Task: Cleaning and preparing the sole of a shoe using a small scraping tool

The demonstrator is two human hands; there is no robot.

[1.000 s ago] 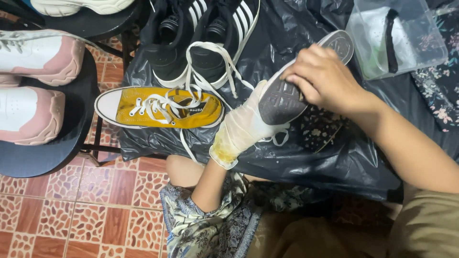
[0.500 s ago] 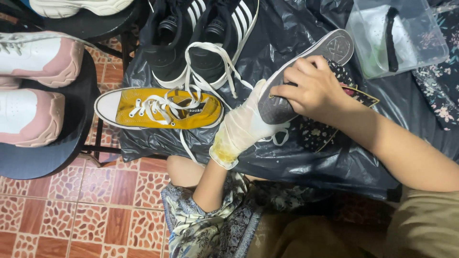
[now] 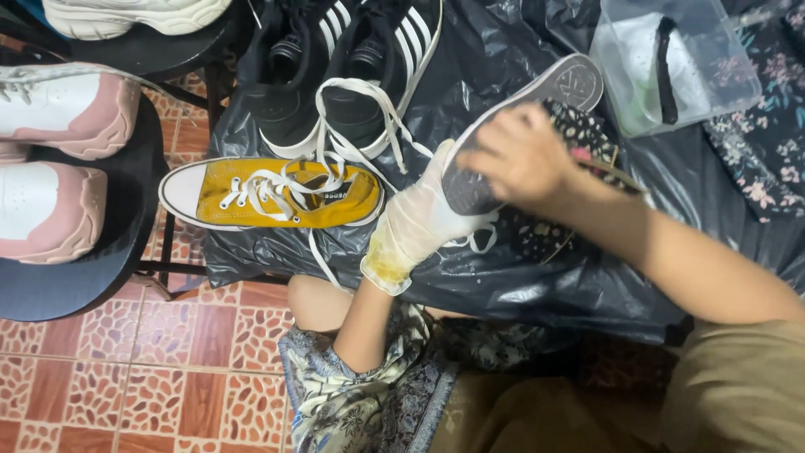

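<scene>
Gloved left hand (image 3: pixel 419 220) grips the upturned sneaker (image 3: pixel 511 134) from below; bare right hand (image 3: pixel 521 155) presses on its grey sole. Sneaker sits over black plastic sheet (image 3: pixel 537 277), just right of yellow sneaker (image 3: pixel 277 195).

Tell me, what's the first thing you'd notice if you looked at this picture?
Probably the bright yellow sneaker with white laces, lying on its side on the black plastic sheet left of the middle. Right beside it, a left hand in a pale glove holds a shoe sole-up while the bare right hand rests on the grey sole. Two black sneakers with white stripes sit just above the yellow one.
</scene>
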